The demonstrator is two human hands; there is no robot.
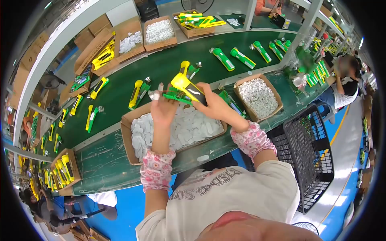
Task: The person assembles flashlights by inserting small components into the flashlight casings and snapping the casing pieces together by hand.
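Above a box of white plastic pieces (189, 130), my right hand (213, 102) grips a yellow flashlight casing half (183, 83) with a dark handle part. My left hand (163, 110) holds a green flashlight half (177, 95) just below the yellow one, its fingers partly hidden behind it. A white wrap covers one left fingertip. The two halves are close together, and part of the inside shows between them. Just beyond my hands, a yellow-and-green flashlight (138, 94) lies on the green conveyor belt (161, 60). A green flashlight part (231, 102) rests beside my right wrist.
To the right stands a box of small clear-silver pieces (259, 98), with a black crate (307, 156) below. Green flashlights (243, 57) lie along the belt. Boxes of white parts (159, 31) and yellow casings (197, 21) line its far side. A co-worker (345, 86) sits at right.
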